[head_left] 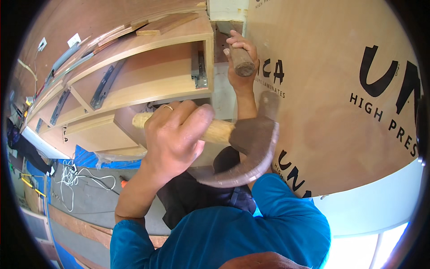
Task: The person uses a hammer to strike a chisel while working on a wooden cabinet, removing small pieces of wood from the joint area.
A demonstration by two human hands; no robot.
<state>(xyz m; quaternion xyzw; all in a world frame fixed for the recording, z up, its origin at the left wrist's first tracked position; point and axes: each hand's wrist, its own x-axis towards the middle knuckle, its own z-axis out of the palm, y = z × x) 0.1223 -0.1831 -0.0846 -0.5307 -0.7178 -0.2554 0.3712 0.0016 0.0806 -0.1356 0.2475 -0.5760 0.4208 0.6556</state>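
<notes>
1. Left hand: fingers curled tight round the pale wooden handle of a dark steel claw hammer. No gap visible.
2. Right hand: fingers wrapped round a chisel-like tool with a round brown wooden handle and flat grey metal blade. Also a full grip.
3. Key relation: hammer's blunt end sits below and slightly right of the handle's round butt in view. Visible gap between them; depth offset, cannot tell.
4. Axes: hammer handle runs roughly left-right, head at the right end, claw curving down-left. Chisel-like tool runs up-left from butt to blade, butt turned toward the camera.
5. Nearer: left hand is closer to camera; hammer head overlaps the right forearm in view. Head is blurred.
6. Blade end is by the narrow gap between the light wooden cabinet frame and the big tan printed laminate panel. Tip contact: cannot tell.
</notes>
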